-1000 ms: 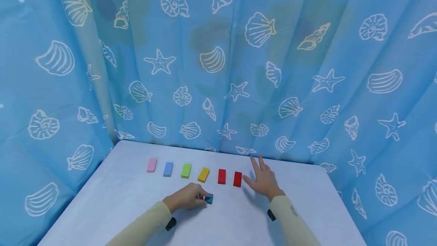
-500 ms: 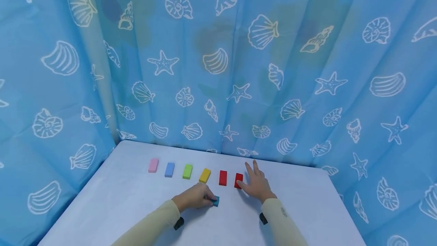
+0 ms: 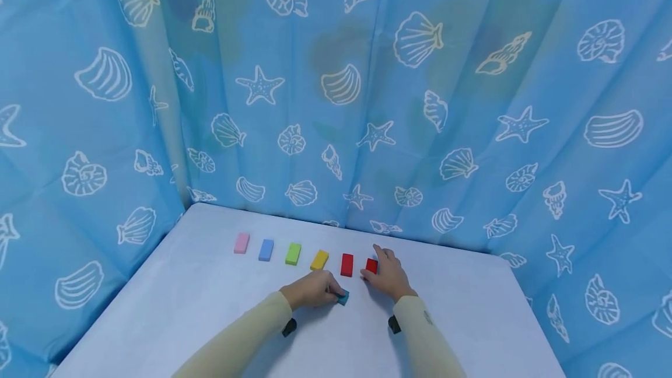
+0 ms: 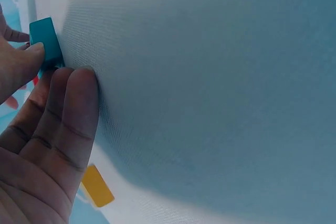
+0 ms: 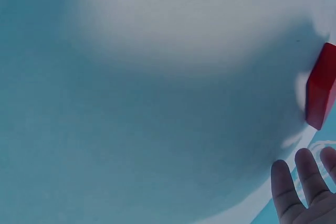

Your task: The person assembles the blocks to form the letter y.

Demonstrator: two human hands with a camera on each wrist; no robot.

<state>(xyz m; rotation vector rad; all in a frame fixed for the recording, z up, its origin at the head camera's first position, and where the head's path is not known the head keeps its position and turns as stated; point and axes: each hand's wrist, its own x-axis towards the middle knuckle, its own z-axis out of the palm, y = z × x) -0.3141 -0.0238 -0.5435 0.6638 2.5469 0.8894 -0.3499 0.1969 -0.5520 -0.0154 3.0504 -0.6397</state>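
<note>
My left hand [image 3: 314, 290] pinches a small teal block [image 4: 46, 34] between thumb and fingers, low over the white table, in front of a row of coloured blocks. At the row's right end, my right hand [image 3: 389, 276] is around a red block [image 3: 371, 265], its thumb by the near left side and its fingers beyond. In the right wrist view that red block [image 5: 321, 87] shows at the right edge, above straight, spread fingers [image 5: 310, 174]; the thumb is out of that view. Another red block [image 3: 347, 265] lies just to the left.
Further left in the row lie a yellow block [image 3: 319, 260], a green block [image 3: 293, 254], a blue block [image 3: 266, 250] and a pink block [image 3: 241, 243]. A blue shell-patterned curtain [image 3: 315, 150] hangs behind and beside the white table [image 3: 157, 308].
My right hand has moved left from beside the rightmost red block to around it. The left hand has carried the teal block a little to the right.
</note>
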